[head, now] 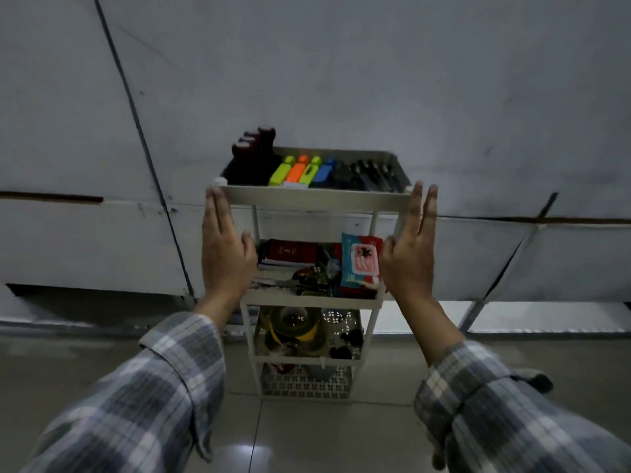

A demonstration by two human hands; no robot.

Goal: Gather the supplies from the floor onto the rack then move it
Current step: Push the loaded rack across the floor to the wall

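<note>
Against a pale grey wall, on a tiled floor (307, 438): one white four-tier rack (316, 196), upright, with perforated lower shelves.

Top tier: dark red-capped bottles (254, 145) at the far left; a row of highlighters (300, 170) in green, orange, green and blue; a cluster of dark pens (375, 175) to their right; a small white cap (220, 181) at the front left corner.

Second tier: a dark red booklet (290, 252) on a stack at left; a red and teal wipes packet (362, 266) standing on edge at right; small mixed items between them, too dim to identify.

Third tier: tape rolls (295, 327), yellowish and clear, at left; small dark objects at right, not identifiable.

Bottom tier: mostly bare, with contents at the back too hidden to name.

Left hand (225, 250): flat, fingers straight and together, pointing up, at the left side of the rack, fingertips level with the top tier's front rim. Grip released; contact with the rack cannot be told.

Right hand (408, 247): flat, fingers extended, at the right side of the rack, fingertips level with the top rim. Grip released, grasping nothing.

Both forearms wear grey-blue plaid sleeves (164, 387).
</note>
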